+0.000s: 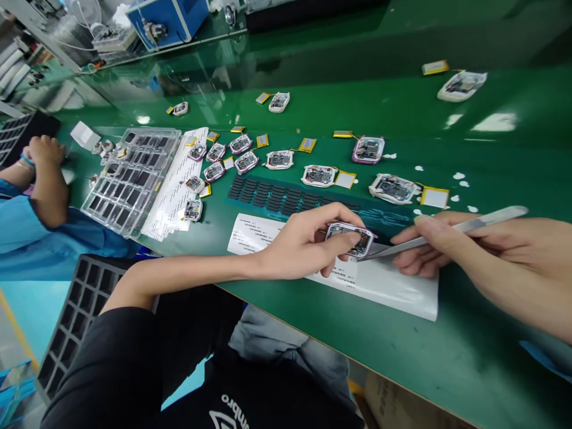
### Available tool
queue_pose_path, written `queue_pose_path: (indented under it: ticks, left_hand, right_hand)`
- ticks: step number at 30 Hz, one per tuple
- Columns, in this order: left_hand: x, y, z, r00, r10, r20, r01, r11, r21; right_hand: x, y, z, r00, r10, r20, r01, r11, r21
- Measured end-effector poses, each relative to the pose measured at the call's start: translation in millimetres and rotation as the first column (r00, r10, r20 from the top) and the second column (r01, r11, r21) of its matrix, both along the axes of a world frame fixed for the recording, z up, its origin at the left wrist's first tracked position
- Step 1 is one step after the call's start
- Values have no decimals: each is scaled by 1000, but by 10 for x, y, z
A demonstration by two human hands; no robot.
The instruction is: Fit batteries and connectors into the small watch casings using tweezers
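The left hand's fingers (pixel 346 238) are clamped on a small pink-rimmed square device shell with an open circuit board (pixel 350 238), thumb and forefinger pinching it from opposite sides while it rests on a white printed label sheet (pixel 393 286) at the near part of the green work table (pixel 402 357). The left hand (pixel 304 244) lies flat beside it, wrist on the table edge. The right hand's fingers (pixel 429 235) are closed together around slim steel tweezers (pixel 447 232), whose tip touches the shell's right lower corner.

The step in hand looks like fine work inside the shell with the tweezer tip, probably seating or lifting a small part. The next move would call for a steady pinch and a light, shallow push from the right.

The shell lies face up, nearly square, its slightly longer axis running left to right across the table; the tweezers' long axis slants from upper right down to it.

Behind it lie a dark strip of black foam pads (pixel 286 196) and a row of similar shells with yellow batteries (pixel 393 187). A co-worker's arm in a blue sleeve (pixel 40 196) rests at far left
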State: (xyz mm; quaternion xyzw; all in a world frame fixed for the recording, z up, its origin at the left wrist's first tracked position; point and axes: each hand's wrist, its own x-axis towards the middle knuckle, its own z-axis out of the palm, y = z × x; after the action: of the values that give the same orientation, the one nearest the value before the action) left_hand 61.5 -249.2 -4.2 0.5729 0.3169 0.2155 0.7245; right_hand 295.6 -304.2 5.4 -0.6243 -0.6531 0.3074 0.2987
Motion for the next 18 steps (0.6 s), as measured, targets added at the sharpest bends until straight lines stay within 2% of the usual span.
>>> queue_pose_path:
  ticks: [3, 6, 11, 18]
  left_hand:
    - [3, -3, -41, 997, -66, -34, 69, 995, 77]
    - [0, -3, -44, 996, -74, -47, 80, 989, 121]
    - [18, -11, -30, 994, -29, -107, 41, 993, 112]
    - [32, -28, -42, 994, 20, -107, -13, 998, 68]
  right_hand:
    - [0, 11, -30, 1000, -1, -15, 1, 999, -39]
    - [-26, 35, -47, 998, 25, -63, -32, 992, -119]
    - [-47, 61, -81, 983, 55, -173, -91, 974, -207]
    - [-51, 83, -97, 973, -9, -229, -36, 980, -194]
